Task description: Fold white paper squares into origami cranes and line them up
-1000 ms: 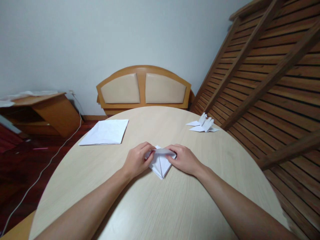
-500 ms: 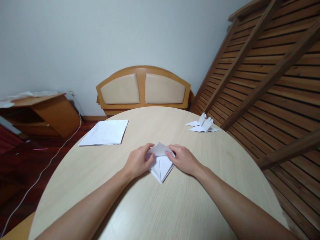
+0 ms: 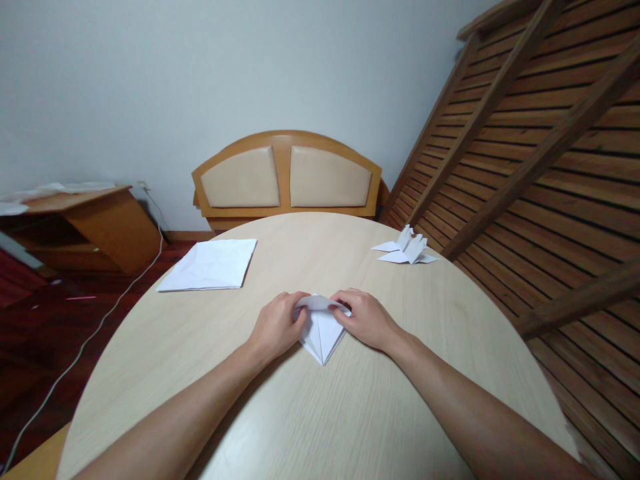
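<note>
holding a folded paper (image 3: 323, 340) at the middle of the counter (image 3: 320, 423), with the left hand (image 3: 278, 323) at one side and the right hand (image 3: 367, 320) at the other. fingers of both hands nearly closed, pinching only a thin layer of paper along the top flap (image 3: 320, 304). showing more of that flap's face half a second ago, with its tip pointing up away from the body — now looking narrower and bowed, with the tip hard to pick out. pointing the lower corner of the folded paper toward the body, as before, with a crease running up the middle.

resting on pale wood grain, on a rounded counter. lying flat beyond the left hand, toward the far left edge: a stack of white paper (image 3: 210, 265). standing near the far right edge, close together: white paper cranes (image 3: 410, 253). looking past the counter to a padded headboard (image 3: 283, 177) against a pale wall (image 3: 250, 67), a brown cabinet (image 3: 113, 230) and a white cord (image 3: 75, 360) over a dark red floor (image 3: 30, 347) at left, and slanting wooden slats (image 3: 525, 157) at right.

hard to count the cranes — overlapping each other. hiding most fingertips behind the paper. cutting off both forearms, the cabinet and the slats at the picture's edges.
</note>
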### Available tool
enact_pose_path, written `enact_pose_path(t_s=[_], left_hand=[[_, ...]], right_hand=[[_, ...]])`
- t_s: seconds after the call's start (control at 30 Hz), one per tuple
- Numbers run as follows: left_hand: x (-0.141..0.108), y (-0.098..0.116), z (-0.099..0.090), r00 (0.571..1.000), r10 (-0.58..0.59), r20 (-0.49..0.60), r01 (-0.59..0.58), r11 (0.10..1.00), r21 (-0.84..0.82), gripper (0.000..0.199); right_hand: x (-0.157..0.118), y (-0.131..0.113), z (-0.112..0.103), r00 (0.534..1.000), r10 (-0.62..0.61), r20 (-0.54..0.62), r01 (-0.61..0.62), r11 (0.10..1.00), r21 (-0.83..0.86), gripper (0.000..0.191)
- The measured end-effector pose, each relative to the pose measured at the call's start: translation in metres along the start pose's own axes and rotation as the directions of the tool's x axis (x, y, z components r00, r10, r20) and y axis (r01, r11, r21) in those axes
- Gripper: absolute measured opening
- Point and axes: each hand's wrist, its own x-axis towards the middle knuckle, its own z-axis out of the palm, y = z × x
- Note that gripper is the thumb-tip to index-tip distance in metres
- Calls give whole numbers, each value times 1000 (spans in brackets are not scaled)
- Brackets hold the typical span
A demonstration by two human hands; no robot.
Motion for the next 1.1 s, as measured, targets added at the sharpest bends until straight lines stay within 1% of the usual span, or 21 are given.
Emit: enact_pose_path(t_s=[0.07,0.1,0.17,0.23,0.33,0.4,0.57,0.73,0.83,0.9,1.03,1.1], left_hand=[[0,1,1,1000,-9,-21,9,1000,12,26],[0,1,1,999,-13,-32,13,1000,1,26],[0,1,0,999,-15,-43,13,999,-53,29],[-1,2,-1,999,-15,-37,10,994,-112,31],[-2,4,-3,999,-31,-37,25,987,-156,25],[-3,4,-4,998,-25,-61,15,986,-167,17],[-4,4,-1,994,8,-113,-31,979,-202,6],[-2,3,0,982,27,-187,-78,960,-268,7],[-1,5,-1,981,58,-187,-111,953,-282,3],[-2,6,-2,981,81,-174,-131,945,-300,7],[-5,7,-5,986,113,-120,-147,930,-337,26],[-6,6,-5,986,124,-114,-156,927,-342,33]], right_hand=[[0,-1,1,1000,23,-21,-24,999,-34,11],[0,-1,1,999,34,-35,-35,998,-52,13],[1,0,1,997,53,-63,-58,996,-72,19],[1,2,1,994,74,-81,-80,994,-72,21],[1,4,1,991,102,-92,-108,992,-60,22],[1,4,0,989,109,-95,-114,992,-51,24],[0,-3,-2,994,64,-85,-68,996,-55,28],[0,-8,-2,1000,-1,-22,0,997,-77,32],[0,-9,-2,1000,-1,-18,0,997,-80,33],[0,-9,-2,1000,20,-22,-22,997,-74,33],[-1,-9,-2,998,64,-20,-65,997,-53,29],[-1,-9,-2,997,72,-18,-73,996,-43,28]])
